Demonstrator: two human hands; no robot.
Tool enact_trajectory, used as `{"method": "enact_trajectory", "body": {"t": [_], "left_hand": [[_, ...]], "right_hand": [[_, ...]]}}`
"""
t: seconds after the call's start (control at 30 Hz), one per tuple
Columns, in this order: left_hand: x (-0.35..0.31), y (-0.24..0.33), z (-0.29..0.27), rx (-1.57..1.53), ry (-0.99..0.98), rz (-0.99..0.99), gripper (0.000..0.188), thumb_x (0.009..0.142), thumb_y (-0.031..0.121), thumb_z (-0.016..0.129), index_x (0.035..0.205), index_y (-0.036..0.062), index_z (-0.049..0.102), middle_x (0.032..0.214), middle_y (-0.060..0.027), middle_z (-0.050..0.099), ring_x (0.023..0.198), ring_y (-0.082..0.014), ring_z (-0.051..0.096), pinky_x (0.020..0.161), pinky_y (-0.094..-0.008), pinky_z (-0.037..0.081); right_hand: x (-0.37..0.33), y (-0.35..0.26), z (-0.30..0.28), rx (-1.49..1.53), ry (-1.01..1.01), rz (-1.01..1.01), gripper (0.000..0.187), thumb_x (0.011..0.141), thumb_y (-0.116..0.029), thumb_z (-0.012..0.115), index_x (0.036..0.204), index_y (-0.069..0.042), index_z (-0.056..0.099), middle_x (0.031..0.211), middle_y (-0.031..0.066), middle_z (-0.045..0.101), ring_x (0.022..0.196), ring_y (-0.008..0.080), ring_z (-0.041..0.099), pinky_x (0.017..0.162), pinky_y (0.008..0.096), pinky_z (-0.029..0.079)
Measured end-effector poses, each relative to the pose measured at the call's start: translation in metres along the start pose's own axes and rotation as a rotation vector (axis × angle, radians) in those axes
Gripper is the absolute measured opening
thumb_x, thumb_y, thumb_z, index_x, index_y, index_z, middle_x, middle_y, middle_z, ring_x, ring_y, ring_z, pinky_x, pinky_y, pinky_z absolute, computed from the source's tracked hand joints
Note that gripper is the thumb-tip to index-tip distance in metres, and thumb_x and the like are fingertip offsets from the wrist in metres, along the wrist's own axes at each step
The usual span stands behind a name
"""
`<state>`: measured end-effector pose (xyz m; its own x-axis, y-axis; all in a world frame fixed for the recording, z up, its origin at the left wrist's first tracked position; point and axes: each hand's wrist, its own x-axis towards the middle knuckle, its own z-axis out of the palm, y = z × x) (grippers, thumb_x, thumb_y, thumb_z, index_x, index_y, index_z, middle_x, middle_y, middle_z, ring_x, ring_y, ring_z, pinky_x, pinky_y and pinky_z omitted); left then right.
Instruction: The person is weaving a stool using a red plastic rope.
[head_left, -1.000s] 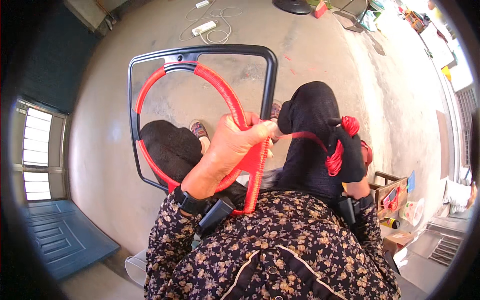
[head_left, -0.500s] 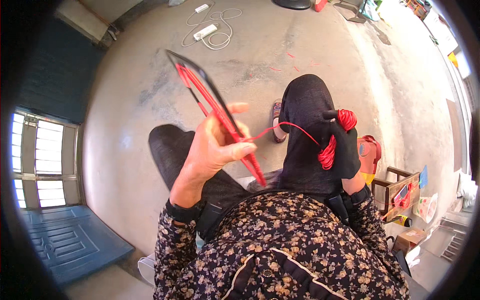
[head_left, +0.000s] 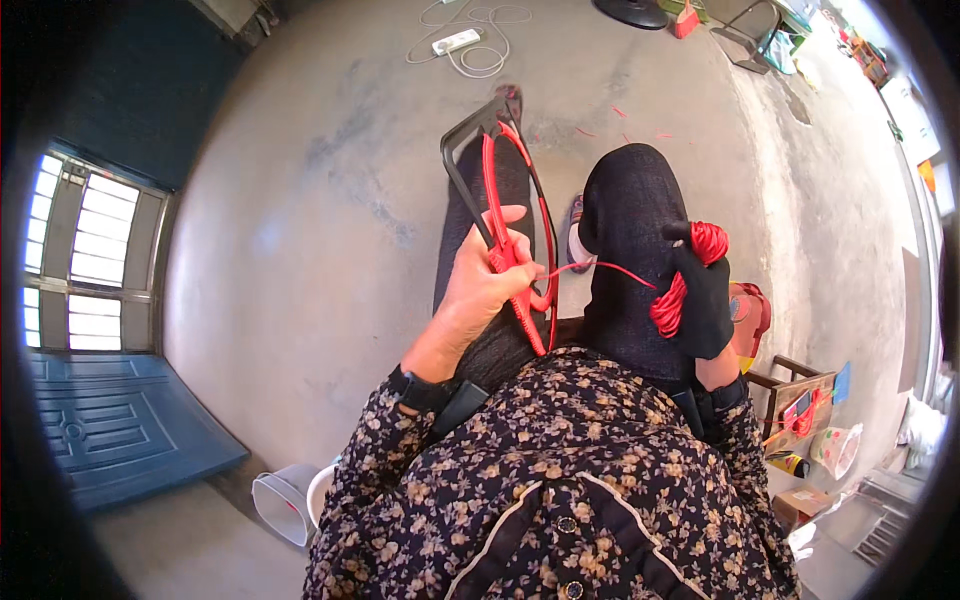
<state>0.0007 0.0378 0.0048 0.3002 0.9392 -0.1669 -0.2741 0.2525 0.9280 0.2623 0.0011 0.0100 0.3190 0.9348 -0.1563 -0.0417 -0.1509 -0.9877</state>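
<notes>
My bare left hand (head_left: 478, 285) is closed around the lower part of a black frame (head_left: 491, 180), an open loop partly wrapped in red cord. The frame stands tilted above my left leg, its black bare end pointing away from me. From the thumb and fingertips of that hand, a thin red strand (head_left: 622, 268) sags across to my right side. There my right hand (head_left: 708, 318), in a black glove, grips a wound bundle of red cord (head_left: 710, 243) over my right thigh. Loops of the bundle bulge above and below the gloved fingers.
On the floor ahead lie a white power strip (head_left: 456, 41) with a looped cable and scattered red scraps (head_left: 586, 132). A small wooden stool (head_left: 800, 405) with a phone on it stands at right, near a red bag (head_left: 748, 320). A pale bucket (head_left: 284, 503) sits at left.
My left hand has moved right, and the frame has swung from leaning left to more upright, its opening now showing. My left leg now stretches forward beneath it. My right hand keeps its grip.
</notes>
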Motion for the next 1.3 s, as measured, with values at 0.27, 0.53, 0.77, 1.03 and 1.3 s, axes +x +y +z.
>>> {"method": "enact_trajectory", "body": {"t": [0.27, 0.53, 0.77, 1.03, 1.3], "left_hand": [[0.003, -0.022, 0.000, 0.020, 0.114, 0.077, 0.051, 0.073, -0.004, 0.068, 0.117, 0.0038, 0.044, 0.081, 0.0019, 0.047, 0.076, -0.0081, 0.052, 0.075, -0.0273, 0.050], [0.016, -0.042, 0.003, 0.099, 0.072, 0.033, 0.060, 0.074, 0.004, 0.074, 0.121, 0.0011, 0.037, 0.079, -0.0004, 0.045, 0.069, -0.0096, 0.053, 0.059, -0.0255, 0.052], [0.016, -0.038, 0.005, 0.150, 0.063, 0.006, 0.060, 0.074, 0.011, 0.076, 0.121, 0.0007, 0.041, 0.082, 0.0015, 0.050, 0.076, -0.0084, 0.052, 0.071, -0.0240, 0.046], [0.003, -0.033, 0.001, 0.097, 0.085, -0.076, 0.057, 0.081, 0.015, 0.070, 0.127, -0.0001, 0.042, 0.102, -0.0050, 0.058, 0.090, -0.0120, 0.056, 0.082, -0.0271, 0.046], [-0.030, 0.062, 0.005, 0.062, -0.021, 0.103, 0.051, 0.086, 0.011, 0.065, 0.130, -0.0006, 0.042, 0.123, -0.0087, 0.052, 0.093, -0.0106, 0.055, 0.078, -0.0258, 0.047]], "right_hand": [[-0.012, -0.004, 0.002, -0.109, 0.043, 0.046, 0.018, 0.081, -0.008, 0.065, 0.099, -0.003, 0.065, 0.082, -0.0002, 0.061, 0.074, 0.0069, 0.053, 0.065, 0.0242, 0.042], [-0.028, -0.022, 0.016, -0.177, -0.068, 0.073, 0.017, 0.080, -0.011, 0.065, 0.095, -0.003, 0.065, 0.083, 0.0016, 0.061, 0.075, 0.0084, 0.055, 0.067, 0.0245, 0.045], [-0.018, -0.018, 0.016, -0.035, -0.152, 0.120, 0.017, 0.084, -0.016, 0.062, 0.097, -0.004, 0.062, 0.078, -0.0030, 0.056, 0.071, 0.0060, 0.051, 0.063, 0.0236, 0.043], [-0.004, -0.027, 0.039, 0.091, -0.163, 0.243, 0.024, 0.089, -0.021, 0.059, 0.103, -0.002, 0.060, 0.081, -0.0027, 0.056, 0.078, 0.0076, 0.053, 0.071, 0.0241, 0.044], [0.010, -0.079, 0.105, -0.278, -0.682, -0.785, 0.028, 0.085, -0.014, 0.061, 0.107, 0.003, 0.056, 0.125, 0.0212, 0.052, 0.116, 0.0288, 0.051, 0.096, 0.0357, 0.040]]}}
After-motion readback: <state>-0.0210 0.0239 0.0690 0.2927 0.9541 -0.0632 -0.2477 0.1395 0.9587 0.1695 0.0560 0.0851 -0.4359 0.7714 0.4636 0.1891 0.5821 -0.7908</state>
